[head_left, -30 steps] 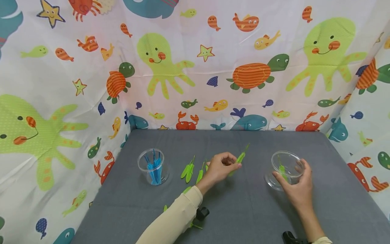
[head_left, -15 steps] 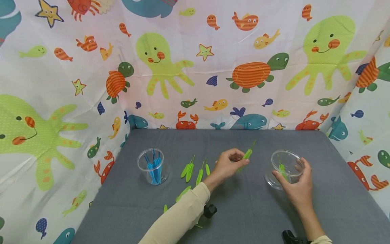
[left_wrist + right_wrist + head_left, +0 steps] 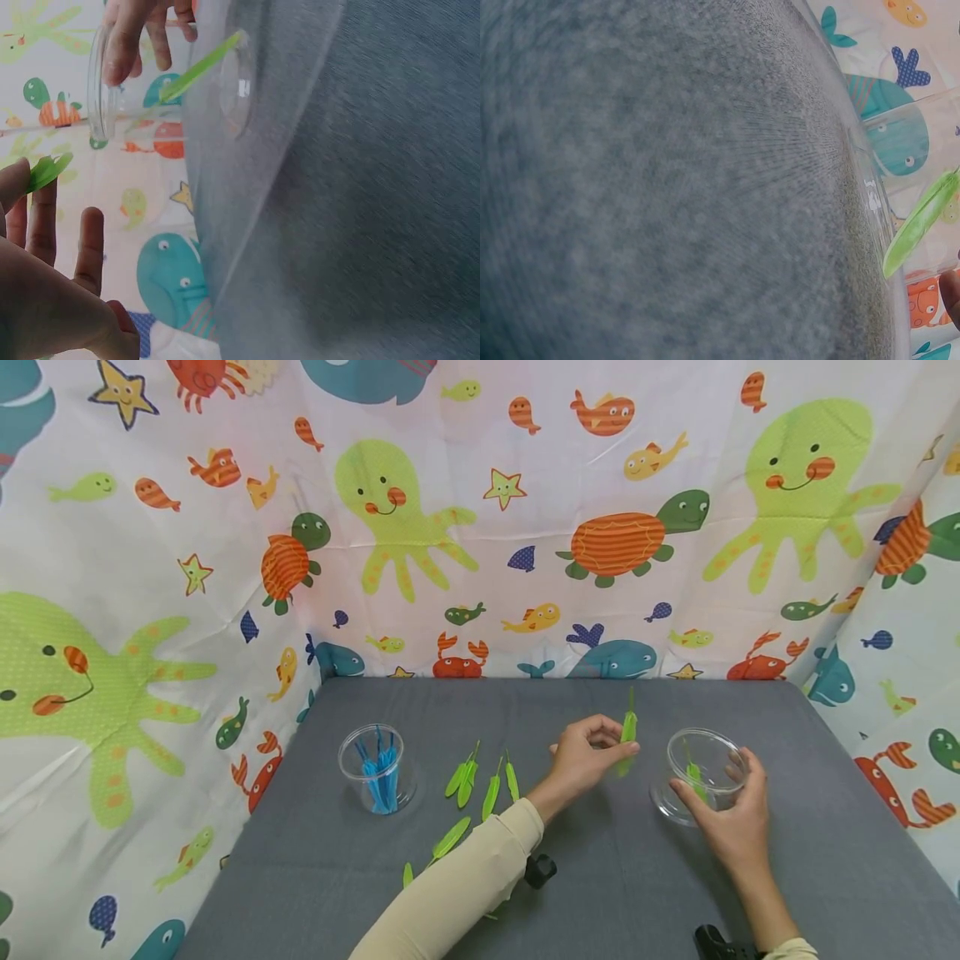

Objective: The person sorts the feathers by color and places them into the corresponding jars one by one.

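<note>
In the head view my left hand [image 3: 588, 756] pinches a green feather [image 3: 628, 735] between thumb and fingers, its thin stem pointing up, left of a clear cup. My right hand [image 3: 731, 818] holds this clear plastic cup [image 3: 705, 739] by its side, with the cup standing on the table. Inside leans another green feather [image 3: 922, 221], seen through the wall in the right wrist view. The left wrist view shows the pinched feather [image 3: 49, 171] apart from the cup's rim [image 3: 101, 94]. Several loose green feathers [image 3: 491, 795] lie left of my left hand, some partly behind the sleeve.
A second clear cup [image 3: 351, 768] with several blue feathers [image 3: 382, 781] stands at the left of the grey table [image 3: 600, 877]. A curtain [image 3: 510, 460] printed with sea animals hangs behind the table and along its sides.
My left hand has moved right, toward the cup, carrying the green feather, whose stem now points more upright. My right hand and the cup have stayed in place.
</note>
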